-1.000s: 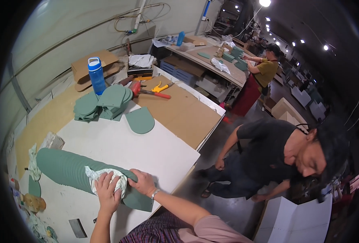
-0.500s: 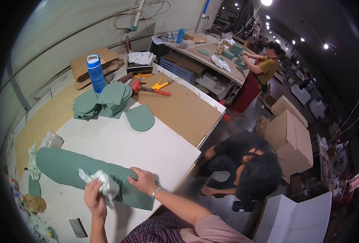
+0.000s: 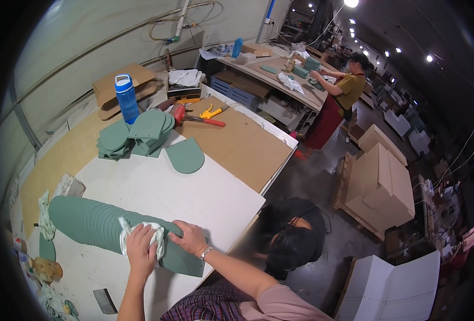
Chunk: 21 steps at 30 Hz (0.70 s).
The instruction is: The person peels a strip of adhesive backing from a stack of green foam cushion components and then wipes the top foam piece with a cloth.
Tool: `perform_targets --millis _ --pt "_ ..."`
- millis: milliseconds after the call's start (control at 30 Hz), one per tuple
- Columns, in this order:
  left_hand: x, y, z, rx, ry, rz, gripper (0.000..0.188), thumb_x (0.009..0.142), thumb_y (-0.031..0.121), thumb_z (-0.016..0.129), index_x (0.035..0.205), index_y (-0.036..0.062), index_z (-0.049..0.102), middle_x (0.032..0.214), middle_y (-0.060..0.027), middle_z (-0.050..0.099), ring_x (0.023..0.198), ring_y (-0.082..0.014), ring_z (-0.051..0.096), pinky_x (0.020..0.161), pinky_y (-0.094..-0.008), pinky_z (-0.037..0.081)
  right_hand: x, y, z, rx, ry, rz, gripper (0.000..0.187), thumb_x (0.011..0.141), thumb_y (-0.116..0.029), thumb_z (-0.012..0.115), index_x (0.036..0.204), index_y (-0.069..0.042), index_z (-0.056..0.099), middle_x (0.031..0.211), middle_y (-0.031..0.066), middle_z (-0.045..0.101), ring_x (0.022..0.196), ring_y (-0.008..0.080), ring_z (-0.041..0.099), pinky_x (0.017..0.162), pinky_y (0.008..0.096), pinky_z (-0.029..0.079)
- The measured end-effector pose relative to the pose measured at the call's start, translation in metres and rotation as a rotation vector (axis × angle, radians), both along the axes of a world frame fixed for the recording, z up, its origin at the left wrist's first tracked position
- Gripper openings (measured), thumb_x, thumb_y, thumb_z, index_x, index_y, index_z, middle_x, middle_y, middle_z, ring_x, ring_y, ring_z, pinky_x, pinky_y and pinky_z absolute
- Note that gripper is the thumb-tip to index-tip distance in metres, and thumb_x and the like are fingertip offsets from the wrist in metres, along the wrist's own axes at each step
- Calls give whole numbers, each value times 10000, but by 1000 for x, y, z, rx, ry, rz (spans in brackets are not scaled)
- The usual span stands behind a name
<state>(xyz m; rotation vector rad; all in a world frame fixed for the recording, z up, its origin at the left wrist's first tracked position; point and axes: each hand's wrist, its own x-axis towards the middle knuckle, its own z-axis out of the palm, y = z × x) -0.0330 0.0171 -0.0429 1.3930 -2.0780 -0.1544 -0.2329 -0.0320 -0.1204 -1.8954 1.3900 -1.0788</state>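
A long row of green round-ended panels [image 3: 89,220] leans on the white tabletop in front of me, overlapping like fallen dominoes. My left hand [image 3: 141,250] is closed on a crumpled white cloth [image 3: 158,238] and presses it against the panels toward their right end. At that right end, my right hand [image 3: 190,239] grips the edge of the panels, fingers curled over the top. Farther back lie stacks of similar green panels [image 3: 150,125], with a single green panel [image 3: 186,156] flat beside them.
A blue bottle [image 3: 126,99] stands behind the stacks, near a red-handled tool [image 3: 205,120] and a yellow air gun [image 3: 214,112]. A whitish block [image 3: 70,185] touches the row's far left. One person [image 3: 296,235] crouches right of the table; another [image 3: 349,96] works at a farther bench.
My left hand has moved slightly up and right, now pressing the cloth onto the panels. My right hand stays put. The crouching person has bent lower and shifted left.
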Motion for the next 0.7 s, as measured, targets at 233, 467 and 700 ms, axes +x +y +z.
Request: perform_targets --millis 233,467,700 --pt "42 83 -31 -92 257 26 360 729 -79 568 1032 16 739 1087 -211 725 1025 -389 703 912 -451 552 8 4 0 70 12 20 538 882 -525 647 1191 -86 685 1076 191 725 958 390 700 846 444 570" --pt "21 -8 11 -41 158 27 509 793 91 724 1298 100 662 1376 -138 615 1264 -363 557 1063 -455 431 -4 -2 8 213 141 -47 556 862 -564 655 1220 -140 683 1048 196 728 949 402 702 799 479 569" --pt "52 121 -82 257 307 -62 350 759 -53 600 1063 50 738 1173 -134 721 1098 -362 675 927 -426 547 2 0 5 18 13 -15 485 854 -492 695 1144 -103 707 926 195 729 844 401 705 735 465 569"
